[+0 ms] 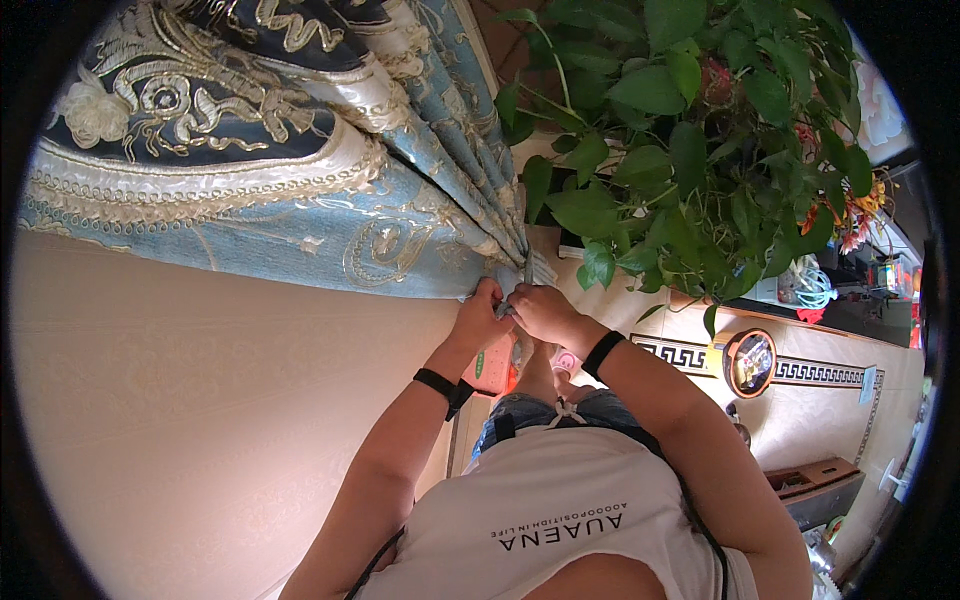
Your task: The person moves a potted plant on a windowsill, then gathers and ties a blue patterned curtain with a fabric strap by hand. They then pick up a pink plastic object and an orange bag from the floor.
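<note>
A blue curtain (450, 195) with pale gold embroidery hangs before me, its folds gathered tightly just above my hands. My left hand (481, 318) pinches grey-blue fabric at the lower end of the gathers. Right beside it, my right hand (546, 312) grips a twisted grey-blue cloth strip (504, 309), probably a curtain tieback. The strip runs up around the bunched folds. My fingers hide part of it, so I cannot tell whether it is knotted. A dark valance (217, 127) with cream trim and gold embroidery covers the curtain's upper left.
A leafy potted plant (660, 165) spreads close on the right. The pale wall (187, 390) stands at left. Below are a pink container (491, 367), a round orange-rimmed bin (750, 364) and a brown wooden box (814, 480). A black-topped cabinet (847, 322) bears several small items.
</note>
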### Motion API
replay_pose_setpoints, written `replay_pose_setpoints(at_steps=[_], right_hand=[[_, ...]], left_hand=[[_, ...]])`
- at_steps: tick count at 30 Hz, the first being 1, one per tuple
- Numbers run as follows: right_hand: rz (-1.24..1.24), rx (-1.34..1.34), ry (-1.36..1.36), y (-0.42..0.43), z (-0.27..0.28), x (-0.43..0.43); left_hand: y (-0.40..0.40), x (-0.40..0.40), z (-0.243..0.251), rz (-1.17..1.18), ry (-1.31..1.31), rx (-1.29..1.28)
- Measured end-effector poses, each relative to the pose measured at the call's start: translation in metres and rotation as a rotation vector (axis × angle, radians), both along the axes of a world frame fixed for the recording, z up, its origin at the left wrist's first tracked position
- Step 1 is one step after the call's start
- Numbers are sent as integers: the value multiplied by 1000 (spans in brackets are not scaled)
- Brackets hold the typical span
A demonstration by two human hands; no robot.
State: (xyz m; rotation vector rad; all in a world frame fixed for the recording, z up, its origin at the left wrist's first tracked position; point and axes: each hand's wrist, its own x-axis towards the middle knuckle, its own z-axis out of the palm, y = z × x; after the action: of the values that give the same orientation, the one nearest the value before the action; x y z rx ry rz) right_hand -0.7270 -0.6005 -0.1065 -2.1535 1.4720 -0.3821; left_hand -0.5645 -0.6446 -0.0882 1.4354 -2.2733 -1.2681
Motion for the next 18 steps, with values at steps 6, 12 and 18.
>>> replay_pose_setpoints(at_steps=[6, 12, 18], right_hand=[[-42, -29, -6, 4, -3, -1], [-72, -13, -7, 2, 3, -8], [-35, 57, -68, 1, -6, -4]], left_hand=[[11, -11, -8, 130, -105, -144], [11, -13, -3, 185, -69, -180], [8, -10, 6, 103, -108, -84]])
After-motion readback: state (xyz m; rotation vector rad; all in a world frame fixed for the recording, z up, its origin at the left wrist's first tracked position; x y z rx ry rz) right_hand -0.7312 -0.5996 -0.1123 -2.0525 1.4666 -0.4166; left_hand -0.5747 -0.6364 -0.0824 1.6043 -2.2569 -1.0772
